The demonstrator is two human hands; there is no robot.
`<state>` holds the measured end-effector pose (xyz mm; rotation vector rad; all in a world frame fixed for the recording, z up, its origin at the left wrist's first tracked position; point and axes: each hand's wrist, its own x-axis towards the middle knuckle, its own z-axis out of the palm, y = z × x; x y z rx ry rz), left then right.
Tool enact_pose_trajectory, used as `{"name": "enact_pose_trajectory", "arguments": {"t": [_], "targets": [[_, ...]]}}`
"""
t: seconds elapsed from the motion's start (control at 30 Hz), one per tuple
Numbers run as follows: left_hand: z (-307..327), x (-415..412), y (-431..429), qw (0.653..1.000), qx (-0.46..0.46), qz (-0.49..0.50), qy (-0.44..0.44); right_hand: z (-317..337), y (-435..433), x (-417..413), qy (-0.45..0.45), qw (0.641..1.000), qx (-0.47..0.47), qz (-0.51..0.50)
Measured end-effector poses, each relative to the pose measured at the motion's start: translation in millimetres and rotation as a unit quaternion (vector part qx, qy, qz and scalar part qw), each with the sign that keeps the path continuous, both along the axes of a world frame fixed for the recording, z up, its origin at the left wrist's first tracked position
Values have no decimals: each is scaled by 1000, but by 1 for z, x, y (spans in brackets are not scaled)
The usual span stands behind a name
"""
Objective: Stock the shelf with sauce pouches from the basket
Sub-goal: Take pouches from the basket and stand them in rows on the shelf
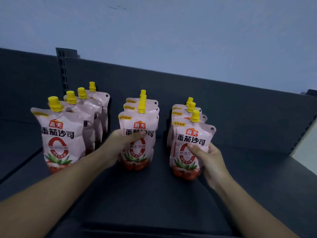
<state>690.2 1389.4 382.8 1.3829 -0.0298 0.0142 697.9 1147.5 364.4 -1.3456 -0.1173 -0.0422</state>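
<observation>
Three rows of pink sauce pouches with yellow caps stand upright on the dark shelf [154,194]. My left hand [123,140] grips the front pouch of the middle row [139,152] around its left side, thumb across its front. My right hand [207,158] holds the front pouch of the right row [187,152] at its right edge. Both held pouches rest with their bases on the shelf. The left row [60,140] stands untouched, with several pouches behind its front one. The basket is out of view.
A dark back panel [223,103] rises behind the rows, with a slotted upright [61,73] at the left. The shelf's right end [301,134] drops off to a pale floor. A pale wall is above.
</observation>
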Motion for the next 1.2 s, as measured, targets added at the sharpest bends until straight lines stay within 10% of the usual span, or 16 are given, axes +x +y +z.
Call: {"name": "enact_pose_trajectory", "arguments": {"t": [0.33,0.6,1.2], "targets": [[-17,6,22,978,203,-49,15,-6,-32,27,22,956,-245,159],[-30,7,23,948,295,120,-18,-10,-26,44,-1,943,-315,104],[-36,-19,37,899,429,84,-1,-5,-31,8,80,892,-444,-23]]}}
